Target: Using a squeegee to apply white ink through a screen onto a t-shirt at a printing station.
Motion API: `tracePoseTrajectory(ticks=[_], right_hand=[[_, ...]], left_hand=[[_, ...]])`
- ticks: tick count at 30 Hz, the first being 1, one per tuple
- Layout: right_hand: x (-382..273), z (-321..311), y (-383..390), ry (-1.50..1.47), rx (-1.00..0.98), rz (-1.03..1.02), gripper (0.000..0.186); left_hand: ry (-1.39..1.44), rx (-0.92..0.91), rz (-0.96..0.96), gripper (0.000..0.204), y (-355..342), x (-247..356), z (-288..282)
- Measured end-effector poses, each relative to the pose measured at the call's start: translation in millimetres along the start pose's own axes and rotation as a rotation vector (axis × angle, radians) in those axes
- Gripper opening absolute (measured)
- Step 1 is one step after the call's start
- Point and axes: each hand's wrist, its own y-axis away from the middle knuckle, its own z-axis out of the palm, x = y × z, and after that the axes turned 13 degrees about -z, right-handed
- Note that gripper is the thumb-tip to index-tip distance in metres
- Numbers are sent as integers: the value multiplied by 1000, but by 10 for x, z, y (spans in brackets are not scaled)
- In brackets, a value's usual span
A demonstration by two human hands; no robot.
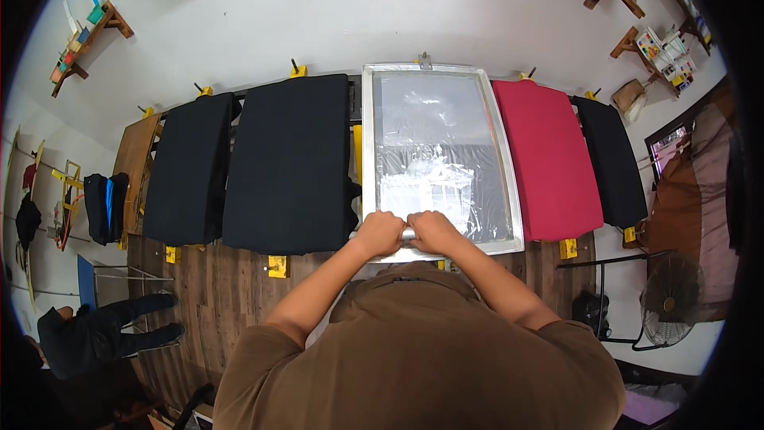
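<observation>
White wall (302, 20) is rising beyond a row of cloth-covered boards, wooden floor (239, 302) is showing nearer than the frame, and the silver frame (503, 167) itself is lying within that row. Black cloth (290, 163) is covering a board left of the frame, red cloth (549, 159) is covering one just right of it, and a metal clamp (425, 62) is sitting at its far end. Shiny clear sheeting (434, 123) is spanning the frame, wrinkling and catching glare.

Judging by looks, the frame is offering stiff metal rails and a moderate weight, suiting a two-handed hold. Its sheeting is seeming thin, slick and easily torn, so the rails or the silver bar (409, 235) at the near end are making safer grips, the middle of that end probably keeping the load even.

Both the left hand (381, 234) and the right hand (434, 232) are wrapping around this bar, side by side, knuckles up. Whether the bar is belonging to the frame, I cannot tell. Most of the frame is stretching away beyond the hands, straight ahead of the person.
</observation>
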Motion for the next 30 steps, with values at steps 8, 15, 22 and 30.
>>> tracePoseTrajectory(ticks=[8,15,22,30], right_hand=[[21,-81,32,-77,-34,18,27],[214,-582,-414,-18,-24,13,22],[649,-107,-558,120,153,-85,24],[299,78,-168,93,147,-26,26]], left_hand=[[-11,-111,-71,16,-16,90,-237],[-61,3,-114,17,-425,-84,-582],[-99,162,-178,12,-605,-233,-143],[-44,182,-116,11,-186,-7,17]])
